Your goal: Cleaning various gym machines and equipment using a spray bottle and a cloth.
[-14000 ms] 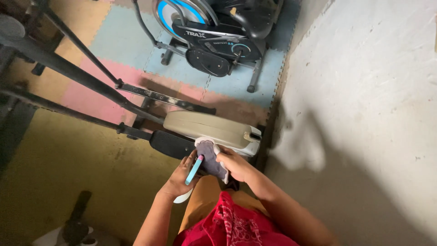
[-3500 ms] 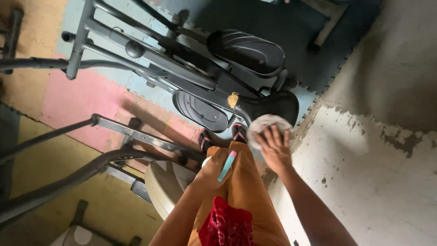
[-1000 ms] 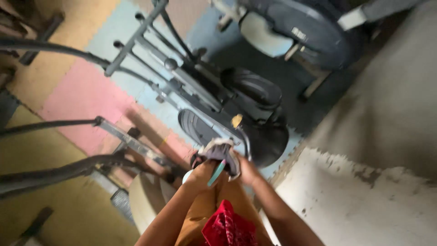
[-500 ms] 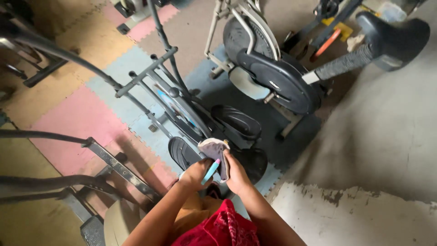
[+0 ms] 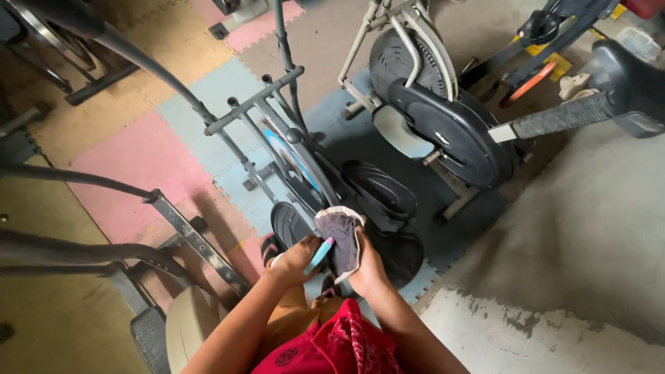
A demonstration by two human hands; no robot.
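the left hand (image 5: 299,257) is curled around a small white object with a light blue slender part (image 5: 319,255), probably a spray bottle, though most of it is hidden in the grip and its kind is hard to make out. the blue part's long axis runs on a slant, its upper end pointing up and to the right toward the grey cloth (image 5: 341,239), its lower end tucked into the palm. the right hand (image 5: 366,269) is closed on that cloth from below and behind, so the cloth stands bunched above the fingers, with a pale edge showing along its top and lower right side; the blue tip touches or nearly touches the cloth's front, i cannot tell which. both hands are held close together low in the middle of the view, above the person's orange and red patterned clothing (image 5: 332,346), which is cut off by the bottom edge. beneath and beyond them stands a black elliptical trainer (image 5: 312,180) with oval black pedals (image 5: 382,190) on the coloured foam floor mats (image 5: 138,152). a second exercise machine (image 5: 443,125) with a black housing stands further off to the right, partly cut off at the top. bare concrete floor (image 5: 589,228) lies to the right.
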